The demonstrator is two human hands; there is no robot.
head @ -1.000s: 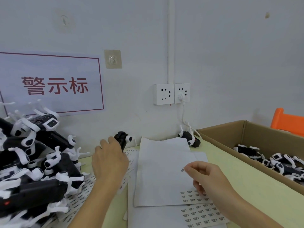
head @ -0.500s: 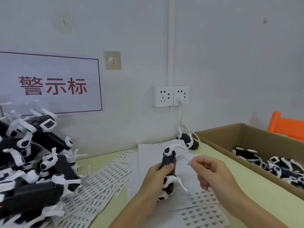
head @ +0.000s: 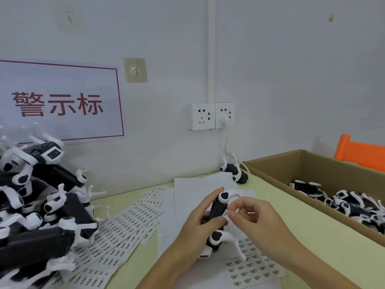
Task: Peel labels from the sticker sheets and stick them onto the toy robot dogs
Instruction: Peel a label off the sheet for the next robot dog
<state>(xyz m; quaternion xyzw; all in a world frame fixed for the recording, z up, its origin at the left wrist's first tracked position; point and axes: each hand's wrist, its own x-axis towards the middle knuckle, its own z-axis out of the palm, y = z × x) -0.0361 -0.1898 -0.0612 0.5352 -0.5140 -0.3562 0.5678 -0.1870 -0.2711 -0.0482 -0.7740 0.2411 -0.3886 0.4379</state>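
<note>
My left hand [head: 200, 224] grips a black toy robot dog with white legs [head: 218, 217], held upright above the table. My right hand [head: 252, 215] pinches a small white label [head: 226, 212] against the dog's black side. A partly used sticker sheet [head: 253, 265] lies under my right wrist. More sticker sheets [head: 125, 226] fan out to the left. A pile of black-and-white robot dogs [head: 37, 205] is stacked at the far left.
A cardboard box [head: 325, 176] at the right holds several robot dogs [head: 350, 203]. One dog [head: 234, 171] lies by the wall below the sockets [head: 211, 116], where a white cable is plugged in. Blank backing paper [head: 193, 190] covers the middle. An orange chair [head: 362, 151] stands behind the box.
My left hand took a dog from beside the pile and brought it to the middle. My right hand moved in with the label and now presses it on the dog's side.
</note>
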